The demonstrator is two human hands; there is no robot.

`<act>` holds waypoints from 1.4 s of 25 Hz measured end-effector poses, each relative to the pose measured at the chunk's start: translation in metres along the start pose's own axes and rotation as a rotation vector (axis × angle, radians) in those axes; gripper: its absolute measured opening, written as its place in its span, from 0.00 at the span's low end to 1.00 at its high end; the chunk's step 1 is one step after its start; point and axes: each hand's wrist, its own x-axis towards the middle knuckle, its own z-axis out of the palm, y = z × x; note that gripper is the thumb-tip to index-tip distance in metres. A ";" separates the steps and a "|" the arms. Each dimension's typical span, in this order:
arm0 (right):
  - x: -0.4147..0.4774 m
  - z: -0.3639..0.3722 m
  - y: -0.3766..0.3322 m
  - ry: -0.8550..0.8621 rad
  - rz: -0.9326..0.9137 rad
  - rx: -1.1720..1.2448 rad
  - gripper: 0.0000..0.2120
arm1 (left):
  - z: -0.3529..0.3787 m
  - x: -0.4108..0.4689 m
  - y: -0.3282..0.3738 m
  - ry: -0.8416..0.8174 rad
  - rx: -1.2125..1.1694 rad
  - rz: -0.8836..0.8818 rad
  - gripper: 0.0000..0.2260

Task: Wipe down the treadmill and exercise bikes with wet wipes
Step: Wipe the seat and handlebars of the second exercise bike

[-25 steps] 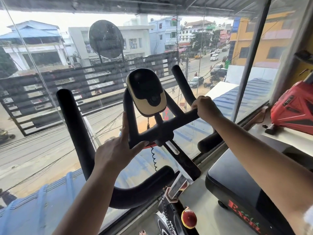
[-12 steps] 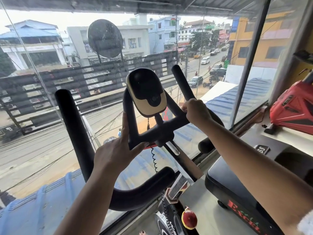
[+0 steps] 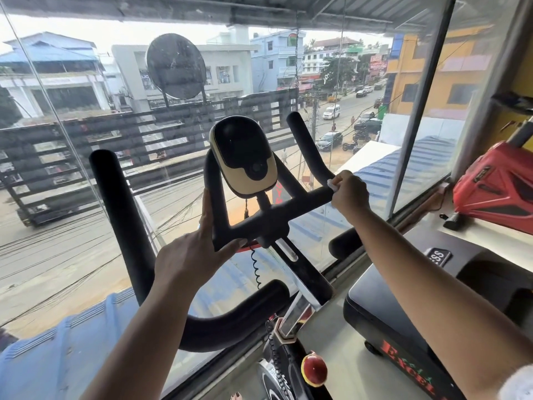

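The exercise bike handlebar [image 3: 305,202] spans the space between both hands, its console [image 3: 245,160] just above the left one. The right hand [image 3: 350,194] curls round a white wet wipe [image 3: 332,185], holding it on the crossbar's right end. The left hand [image 3: 196,255] lies spread, with straight fingers against the inner upright and the thumb under the crossbar.

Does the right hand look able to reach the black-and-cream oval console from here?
Probably yes: the right hand, gripping a white wipe round the black handlebar, sits close beside the black-and-cream oval console, whose face is uncovered.

matt foam handlebar [image 3: 305,202], glossy plastic console [image 3: 245,160]
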 end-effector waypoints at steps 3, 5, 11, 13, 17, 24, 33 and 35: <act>-0.021 0.012 -0.013 -0.014 0.132 0.124 0.09 | 0.002 0.002 0.000 0.014 0.006 -0.020 0.45; -0.038 0.019 -0.022 -0.003 0.127 0.198 0.10 | 0.003 0.003 0.000 0.016 0.000 -0.028 0.45; -0.093 0.026 -0.054 0.009 -0.098 0.250 0.12 | 0.004 0.003 -0.005 0.033 -0.008 -0.036 0.45; -0.106 0.025 -0.054 0.010 -0.262 0.255 0.10 | 0.004 0.002 -0.006 0.040 -0.007 -0.029 0.45; -0.089 0.000 -0.033 -0.052 -0.507 0.250 0.06 | 0.002 -0.001 -0.002 0.022 0.055 -0.026 0.45; -0.027 0.002 -0.011 0.027 -0.089 -0.063 0.11 | 0.007 -0.005 0.010 0.102 0.067 -0.009 0.48; -0.091 -0.005 -0.049 -0.173 -0.524 0.309 0.12 | 0.021 0.025 0.043 0.361 0.292 0.390 0.46; -0.058 -0.020 -0.027 -0.193 -0.478 0.276 0.11 | 0.021 0.032 0.063 0.342 0.371 0.416 0.45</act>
